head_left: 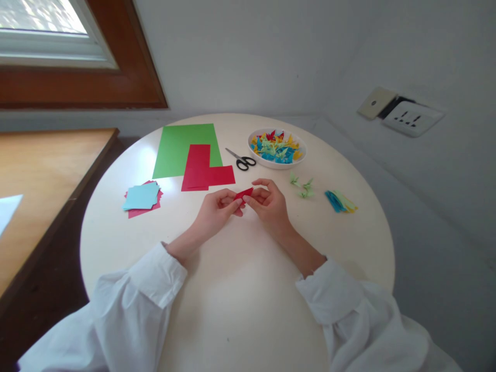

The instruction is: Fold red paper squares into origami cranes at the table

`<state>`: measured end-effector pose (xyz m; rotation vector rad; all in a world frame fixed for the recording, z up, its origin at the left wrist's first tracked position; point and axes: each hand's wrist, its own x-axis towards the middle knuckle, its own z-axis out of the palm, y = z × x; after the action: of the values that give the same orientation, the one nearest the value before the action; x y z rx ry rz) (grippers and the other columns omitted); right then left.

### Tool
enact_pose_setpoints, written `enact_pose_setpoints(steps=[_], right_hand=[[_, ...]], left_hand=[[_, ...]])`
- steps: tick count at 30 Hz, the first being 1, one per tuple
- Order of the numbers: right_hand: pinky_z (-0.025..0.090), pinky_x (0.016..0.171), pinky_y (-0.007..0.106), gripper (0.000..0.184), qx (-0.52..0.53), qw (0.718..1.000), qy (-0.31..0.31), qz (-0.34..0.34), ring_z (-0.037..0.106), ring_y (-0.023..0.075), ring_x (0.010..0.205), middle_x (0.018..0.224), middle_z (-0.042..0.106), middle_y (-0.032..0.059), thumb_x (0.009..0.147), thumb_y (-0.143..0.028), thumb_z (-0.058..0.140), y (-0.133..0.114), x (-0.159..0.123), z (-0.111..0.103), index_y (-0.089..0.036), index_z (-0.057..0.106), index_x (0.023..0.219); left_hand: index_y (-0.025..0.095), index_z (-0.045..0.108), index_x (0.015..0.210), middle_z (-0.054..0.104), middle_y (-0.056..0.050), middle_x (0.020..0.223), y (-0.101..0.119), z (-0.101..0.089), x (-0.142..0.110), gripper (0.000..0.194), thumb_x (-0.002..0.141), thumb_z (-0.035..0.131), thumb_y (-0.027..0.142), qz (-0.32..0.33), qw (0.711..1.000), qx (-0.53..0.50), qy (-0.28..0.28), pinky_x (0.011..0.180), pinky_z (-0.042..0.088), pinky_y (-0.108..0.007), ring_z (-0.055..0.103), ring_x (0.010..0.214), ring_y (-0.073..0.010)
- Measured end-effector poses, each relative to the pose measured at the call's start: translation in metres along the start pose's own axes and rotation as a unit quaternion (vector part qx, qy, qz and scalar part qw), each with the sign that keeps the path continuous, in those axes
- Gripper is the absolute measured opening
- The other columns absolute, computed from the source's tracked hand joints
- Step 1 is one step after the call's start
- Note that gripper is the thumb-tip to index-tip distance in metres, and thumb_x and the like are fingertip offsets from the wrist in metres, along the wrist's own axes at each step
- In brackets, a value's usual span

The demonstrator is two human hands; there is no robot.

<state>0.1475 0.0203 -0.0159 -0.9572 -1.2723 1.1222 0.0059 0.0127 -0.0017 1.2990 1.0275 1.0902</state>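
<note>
Tabletop below, red paper is held between left hand and right hand.

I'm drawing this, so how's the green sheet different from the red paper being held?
The green sheet is large; the red paper is small. The green sheet lies flat; the red paper is folded, held by the left hand and right hand. Both look like paper.

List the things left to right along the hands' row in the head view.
Stack of paper squares → left hand → small red folded paper → right hand → pale green folded pieces → folded paper strips
</note>
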Motion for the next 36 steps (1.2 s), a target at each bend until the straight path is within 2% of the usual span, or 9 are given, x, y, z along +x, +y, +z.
enact_pose_setpoints(steps=[9, 15, 17, 20, 23, 25, 29, 36], right_hand=[[0.048, 0.063, 0.027, 0.034, -0.08, 0.997, 0.008, -0.009, 0.061, 0.0154, 0.079, 0.084, 0.064, 0.0027, 0.064, -0.027, 0.068, -0.001, 0.001, 0.0, -0.019, 0.057, 0.095], [0.045, 0.06, 0.026, 0.011, -0.127, 0.991, -0.018, -0.026, 0.059, 0.0137, 0.07, 0.077, 0.064, 0.0015, 0.068, -0.028, 0.064, -0.004, 0.001, -0.001, -0.019, 0.063, 0.074], [0.043, 0.058, 0.026, 0.008, -0.141, 0.989, -0.016, -0.041, 0.057, 0.0132, 0.067, 0.072, 0.063, 0.0003, 0.069, -0.027, 0.063, -0.004, 0.0, -0.002, -0.019, 0.062, 0.069], [0.041, 0.058, 0.026, 0.005, -0.16, 0.984, -0.003, -0.072, 0.055, 0.0129, 0.066, 0.07, 0.062, -0.0005, 0.07, -0.024, 0.062, -0.004, 0.0, -0.002, -0.02, 0.061, 0.067], [0.041, 0.059, 0.026, 0.005, -0.178, 0.978, 0.01, -0.11, 0.055, 0.0133, 0.068, 0.072, 0.061, -0.0004, 0.072, -0.022, 0.061, -0.003, 0.0, -0.004, -0.021, 0.06, 0.067], [0.041, 0.06, 0.027, 0.004, -0.188, 0.973, 0.012, -0.135, 0.054, 0.0139, 0.07, 0.073, 0.06, 0.0, 0.073, -0.021, 0.061, -0.003, -0.001, -0.005, -0.021, 0.061, 0.068], [0.042, 0.062, 0.028, 0.005, -0.193, 0.968, 0.004, -0.158, 0.054, 0.015, 0.075, 0.076, 0.058, 0.0007, 0.073, -0.021, 0.063, -0.003, -0.002, -0.006, -0.023, 0.062, 0.069], [0.044, 0.064, 0.028, 0.005, -0.182, 0.97, 0.003, -0.159, 0.054, 0.0152, 0.08, 0.081, 0.055, 0.0017, 0.072, -0.02, 0.064, -0.001, -0.002, -0.007, -0.025, 0.067, 0.073]], left_hand=[[0.016, 0.055, 0.067, 0.06, -0.002, 0.061, -0.011, -0.006, 0.0, 0.014, 0.075, 0.056, 0.027, 0.084, 0.979, 0.183, 0.016, 0.054, 0.042, -0.024, 0.056, 0.057, -0.0126], [0.018, 0.062, 0.075, 0.065, -0.002, 0.07, -0.016, -0.009, -0.001, 0.01, 0.076, 0.054, 0.025, 0.149, 0.956, 0.252, 0.022, 0.061, 0.043, -0.024, 0.057, 0.064, -0.0136], [0.018, 0.062, 0.076, 0.066, -0.003, 0.072, -0.016, -0.008, 0.0, 0.011, 0.075, 0.056, 0.026, 0.143, 0.963, 0.225, 0.037, 0.061, 0.044, -0.024, 0.058, 0.065, -0.0137], [0.017, 0.061, 0.089, 0.066, -0.003, 0.07, -0.015, -0.005, 0.002, 0.021, 0.072, 0.062, 0.031, 0.068, 0.989, 0.124, 0.04, 0.057, 0.046, -0.025, 0.06, 0.06, -0.0136], [0.017, 0.056, 0.099, 0.065, -0.001, 0.062, -0.009, -0.003, 0.003, 0.037, 0.068, 0.068, 0.031, -0.03, 1.0, -0.009, 0.005, 0.057, 0.05, -0.028, 0.06, 0.052, -0.0124], [0.016, 0.057, 0.096, 0.067, -0.002, 0.067, -0.005, -0.003, 0.002, 0.038, 0.064, 0.072, 0.028, -0.071, 0.991, -0.107, -0.023, 0.064, 0.053, -0.031, 0.063, 0.057, -0.0134], [0.013, 0.062, 0.08, 0.068, -0.004, 0.073, -0.001, -0.003, 0.002, 0.027, 0.06, 0.075, 0.023, -0.071, 0.978, -0.195, -0.037, 0.074, 0.053, -0.03, 0.066, 0.066, -0.0131], [0.012, 0.067, 0.073, 0.068, -0.003, 0.071, 0.001, -0.002, 0.002, 0.021, 0.059, 0.076, 0.025, -0.042, 0.979, -0.198, -0.015, 0.078, 0.052, -0.032, 0.066, 0.066, -0.0129]])
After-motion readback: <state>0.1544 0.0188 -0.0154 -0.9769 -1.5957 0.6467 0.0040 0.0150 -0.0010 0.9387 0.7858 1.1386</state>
